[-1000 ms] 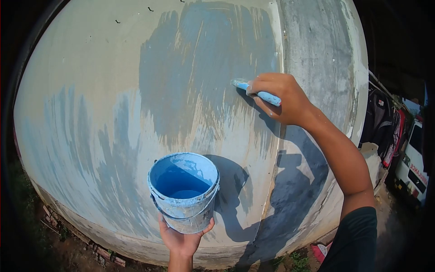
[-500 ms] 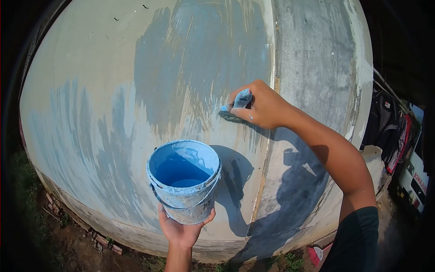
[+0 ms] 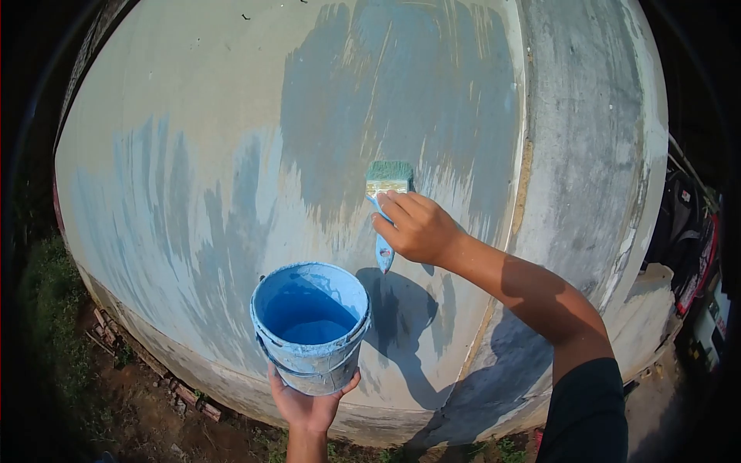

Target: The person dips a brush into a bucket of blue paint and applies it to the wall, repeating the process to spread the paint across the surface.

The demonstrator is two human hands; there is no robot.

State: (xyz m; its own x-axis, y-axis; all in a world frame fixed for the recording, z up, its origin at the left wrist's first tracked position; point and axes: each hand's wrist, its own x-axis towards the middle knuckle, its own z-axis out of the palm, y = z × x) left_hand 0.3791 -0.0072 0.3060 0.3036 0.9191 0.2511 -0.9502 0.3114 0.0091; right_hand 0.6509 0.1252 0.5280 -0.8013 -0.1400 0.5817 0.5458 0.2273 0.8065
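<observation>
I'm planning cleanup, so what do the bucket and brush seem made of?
Bucket: probably plastic, paint-smeared finish, by its thick rounded rim. Brush: handle, plastic or painted wood by its smooth blue surface; paint-flecked band, likely metal by its crisp edges; bristles, fine greenish strands, type unclear.

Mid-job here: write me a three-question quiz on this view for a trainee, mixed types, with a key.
1. Multiple choice: in the picture, the bristles of the brush point
A) down
B) left
C) up

2. True or false: the left hand supports the bucket from below.

3. Fill in the blank: the paint in the bucket is ____.

Key:
1. C
2. True; the bucket sits above the palm, with fingers up its side.
3. blue
</observation>
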